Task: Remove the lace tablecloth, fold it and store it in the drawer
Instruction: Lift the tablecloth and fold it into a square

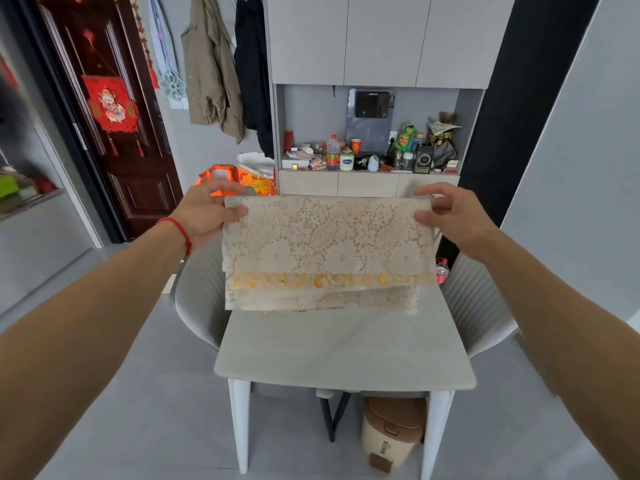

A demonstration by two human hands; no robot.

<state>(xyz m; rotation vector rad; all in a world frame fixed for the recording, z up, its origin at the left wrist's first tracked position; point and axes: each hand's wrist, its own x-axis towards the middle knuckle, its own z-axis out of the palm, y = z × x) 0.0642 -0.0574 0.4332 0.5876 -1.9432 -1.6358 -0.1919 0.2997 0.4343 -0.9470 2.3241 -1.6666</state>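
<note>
The lace tablecloth (329,251), cream with gold flower patterns, hangs folded into several layers above the far half of the grey table (343,351). My left hand (207,213) pinches its upper left corner. My right hand (453,216) pinches its upper right corner. The cloth's lower edges hang loose just over the tabletop. Three pale drawer fronts (367,184) run along the wall unit behind the cloth, below the cluttered shelf; they look shut.
Grey chairs stand at the table's left (197,299) and right (474,306). A beige bin (391,434) sits under the table. Bottles and jars crowd the shelf (370,157). An orange bag (235,180) stands by the wall, near a dark red door (114,126).
</note>
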